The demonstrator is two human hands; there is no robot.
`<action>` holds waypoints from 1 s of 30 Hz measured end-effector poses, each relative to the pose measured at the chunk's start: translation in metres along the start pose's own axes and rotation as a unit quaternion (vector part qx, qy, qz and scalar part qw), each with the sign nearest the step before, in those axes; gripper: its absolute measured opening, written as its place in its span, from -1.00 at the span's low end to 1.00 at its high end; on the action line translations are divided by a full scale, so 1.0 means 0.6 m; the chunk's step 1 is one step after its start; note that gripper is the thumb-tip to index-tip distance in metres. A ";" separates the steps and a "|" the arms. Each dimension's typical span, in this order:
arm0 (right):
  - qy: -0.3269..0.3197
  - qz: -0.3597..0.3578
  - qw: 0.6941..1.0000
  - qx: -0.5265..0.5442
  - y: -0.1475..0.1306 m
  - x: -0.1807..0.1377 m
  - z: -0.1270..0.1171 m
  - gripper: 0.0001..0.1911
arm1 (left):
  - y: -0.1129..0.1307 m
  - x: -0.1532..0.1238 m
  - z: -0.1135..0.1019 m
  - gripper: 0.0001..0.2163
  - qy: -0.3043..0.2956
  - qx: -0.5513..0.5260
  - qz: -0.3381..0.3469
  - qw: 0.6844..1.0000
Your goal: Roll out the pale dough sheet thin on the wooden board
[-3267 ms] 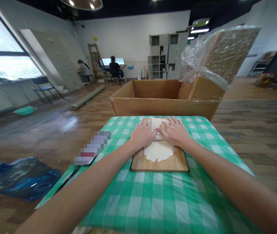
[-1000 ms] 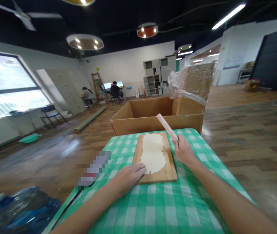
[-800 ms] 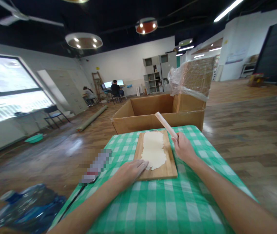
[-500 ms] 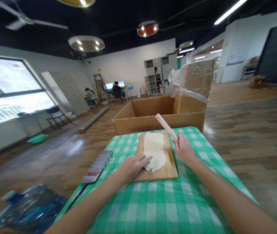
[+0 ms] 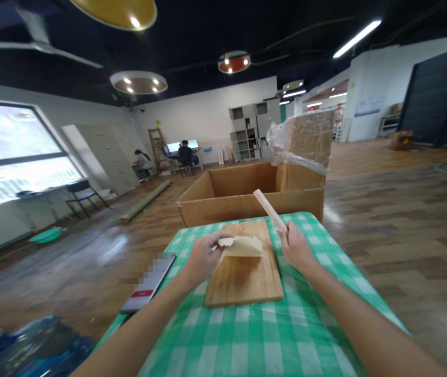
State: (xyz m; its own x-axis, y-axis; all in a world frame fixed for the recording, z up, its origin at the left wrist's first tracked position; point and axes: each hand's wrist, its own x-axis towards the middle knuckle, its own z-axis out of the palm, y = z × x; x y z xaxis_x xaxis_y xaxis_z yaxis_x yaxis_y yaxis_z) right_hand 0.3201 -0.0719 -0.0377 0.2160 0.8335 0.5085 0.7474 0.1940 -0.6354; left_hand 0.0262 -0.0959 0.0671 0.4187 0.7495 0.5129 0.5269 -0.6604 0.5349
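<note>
We've L hand (image 5: 203, 256) pinching dough sheet (image 5: 244, 247), thin, cream, ragged-edged, just below ctr frame; R hand (image 5: 297, 246) gripping pale rolling pin (image 5: 270, 211), right of ctr.

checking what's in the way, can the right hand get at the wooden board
Likely yes, at least to touch: the right hand holds the rolling pin, but nothing visible stands between it and the wooden board.

The board (image 5: 246, 288) lies on the desk (image 5: 242, 335), dough (image 5: 247, 246) over its far half, pin (image 5: 269, 208) near its far right corner. Behind the desk stands the box (image 5: 247, 207); left, the bottle (image 5: 36, 348).
</note>
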 end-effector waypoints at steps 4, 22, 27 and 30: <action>-0.003 -0.005 1.000 0.003 -0.003 -0.003 -0.002 -0.77 | 0.034 0.041 -0.043 -0.75 0.047 -0.100 -0.032 0.993; -0.019 -0.007 1.000 -0.016 -0.003 0.000 0.004 -0.80 | -0.100 0.042 0.031 -0.65 -0.008 0.089 -0.128 0.988; -0.032 -0.009 0.999 -0.005 -0.009 -0.006 0.008 -0.79 | -0.062 -0.049 -0.006 -0.48 -0.096 0.086 -0.196 0.972; -0.037 -0.003 0.999 0.006 -0.013 -0.010 0.011 -0.79 | -0.048 -0.095 -0.020 -0.33 -0.156 0.020 -0.272 0.949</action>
State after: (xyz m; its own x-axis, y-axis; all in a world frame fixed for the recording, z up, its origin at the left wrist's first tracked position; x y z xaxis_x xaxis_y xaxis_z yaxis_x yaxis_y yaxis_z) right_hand 0.3087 -0.0747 -0.0397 0.1640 0.8683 0.4682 0.7403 0.2053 -0.6401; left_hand -0.0217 -0.1201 0.0306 0.2716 0.9606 -0.0584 0.7532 -0.1744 0.6343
